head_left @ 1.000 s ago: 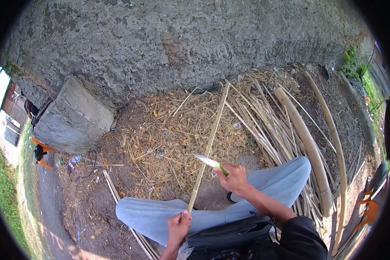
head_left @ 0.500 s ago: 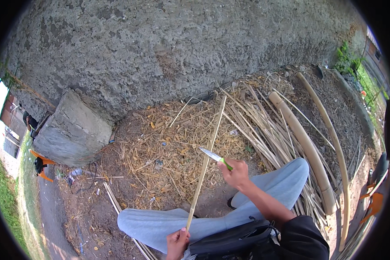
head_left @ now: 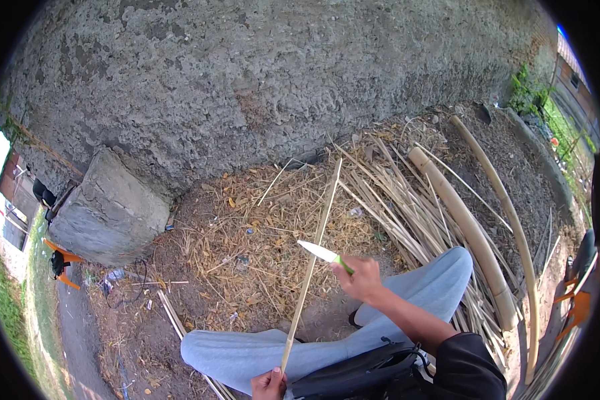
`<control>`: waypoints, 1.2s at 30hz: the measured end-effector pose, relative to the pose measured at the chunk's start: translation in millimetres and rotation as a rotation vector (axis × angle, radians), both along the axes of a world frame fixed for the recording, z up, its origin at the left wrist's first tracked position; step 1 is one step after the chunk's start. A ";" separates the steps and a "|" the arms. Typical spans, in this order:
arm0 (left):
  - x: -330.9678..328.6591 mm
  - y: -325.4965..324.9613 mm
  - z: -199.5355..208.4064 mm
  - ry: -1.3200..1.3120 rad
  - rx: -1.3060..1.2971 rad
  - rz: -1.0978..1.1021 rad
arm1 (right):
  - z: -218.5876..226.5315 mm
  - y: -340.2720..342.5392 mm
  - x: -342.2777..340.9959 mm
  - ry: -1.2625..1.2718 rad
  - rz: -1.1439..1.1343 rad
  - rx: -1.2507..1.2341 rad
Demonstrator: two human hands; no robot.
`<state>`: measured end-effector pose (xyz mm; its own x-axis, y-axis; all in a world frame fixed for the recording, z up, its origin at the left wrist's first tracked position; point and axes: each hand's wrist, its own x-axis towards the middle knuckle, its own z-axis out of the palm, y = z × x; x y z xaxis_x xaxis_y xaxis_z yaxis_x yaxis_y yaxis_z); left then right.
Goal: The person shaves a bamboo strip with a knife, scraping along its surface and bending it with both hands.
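Note:
My left hand [head_left: 269, 385] is closed on the lower end of a long, thin bamboo strip [head_left: 307, 283], near my left thigh. The strip slants up and slightly right, away from me, its far tip over the litter-covered ground. My right hand [head_left: 362, 279] grips the green handle of a knife [head_left: 319, 251]. The pale blade points left and up and lies across the strip around its middle; whether the edge touches the strip I cannot tell. Part of the handle is hidden in my fingers.
Many split bamboo strips [head_left: 407, 220] lie piled to the right, beside a thick bamboo piece [head_left: 461, 230] and a long curved one [head_left: 500, 193]. A rough grey wall [head_left: 260, 73] rises ahead. At left stands a concrete block [head_left: 117, 207]. Dry shavings [head_left: 253, 233] cover the ground.
My right hand and the knife have shifted slightly left and down along the strip, and the blade has turned to show paler. My left hand, still holding the strip, sits a little lower.

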<state>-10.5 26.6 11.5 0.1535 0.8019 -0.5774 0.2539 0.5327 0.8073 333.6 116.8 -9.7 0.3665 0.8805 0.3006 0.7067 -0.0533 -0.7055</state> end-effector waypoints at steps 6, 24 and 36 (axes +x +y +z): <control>1.6 1.0 12.1 -0.079 -0.065 0.029 | 3.5 -3.5 -11.6 -0.130 0.068 0.257; -31.3 -16.4 12.6 0.103 -0.035 -0.032 | -2.2 20.5 43.2 -0.116 -0.097 0.140; -7.6 -7.7 29.7 0.246 0.331 -0.077 | 1.8 -3.2 -16.8 -0.095 0.263 0.144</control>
<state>-18.1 18.9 41.2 0.1101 0.9420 -0.3172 0.4898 0.2263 0.8419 316.7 113.6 -7.9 0.0964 0.8872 0.4511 0.7458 0.2357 -0.6230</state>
